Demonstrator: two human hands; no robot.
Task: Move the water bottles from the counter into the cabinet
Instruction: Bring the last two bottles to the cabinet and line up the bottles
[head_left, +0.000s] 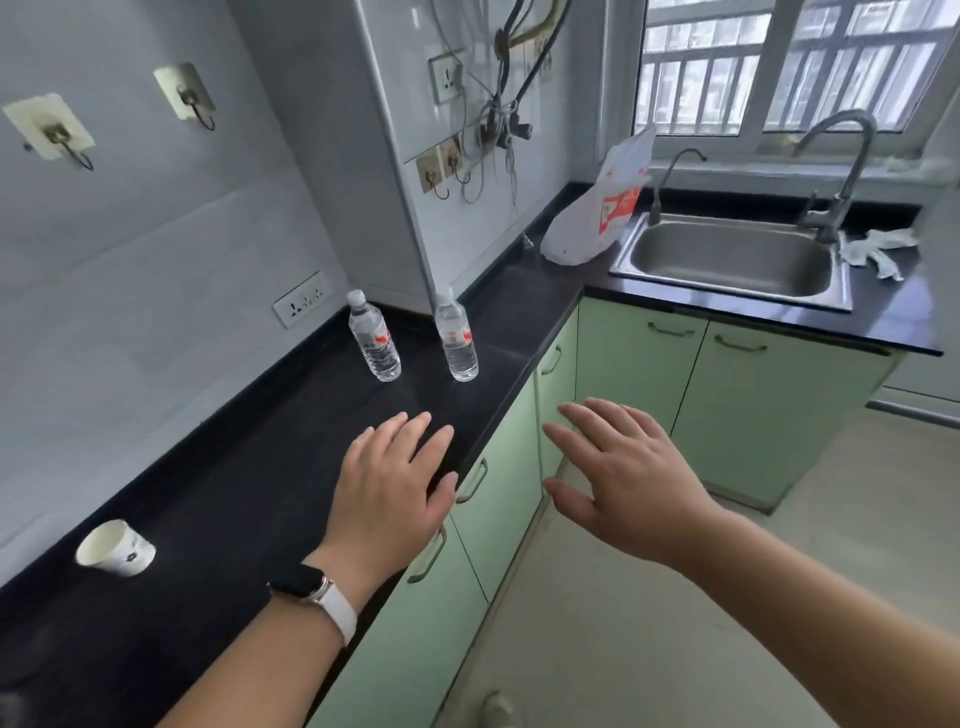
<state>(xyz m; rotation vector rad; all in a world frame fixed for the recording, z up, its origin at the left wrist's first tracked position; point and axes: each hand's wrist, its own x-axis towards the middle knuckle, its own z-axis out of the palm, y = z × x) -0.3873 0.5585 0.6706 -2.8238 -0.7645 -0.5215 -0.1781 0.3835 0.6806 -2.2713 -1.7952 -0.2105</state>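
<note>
Black counter over shut green cabinet; window behind sink. Water bottle and second bottle upright, apart, on counter well left of sink. Left hand and right hand nearer than sink, fingers straight, spread, holding nothing. Bag just left of sink, contents hidden.

Daylight, bright and even, from the window upper right; panes blown pale. Shadows faint, soft. Glossy black counter carries a pale sheen streak just beside the right bottle. Soft highlights in the steel sink. Strong wide-angle bend: wall and cabinet lines lean toward the edges. Cup soft, stretched. Bottom edge smeared, lower-left corner murky.
</note>
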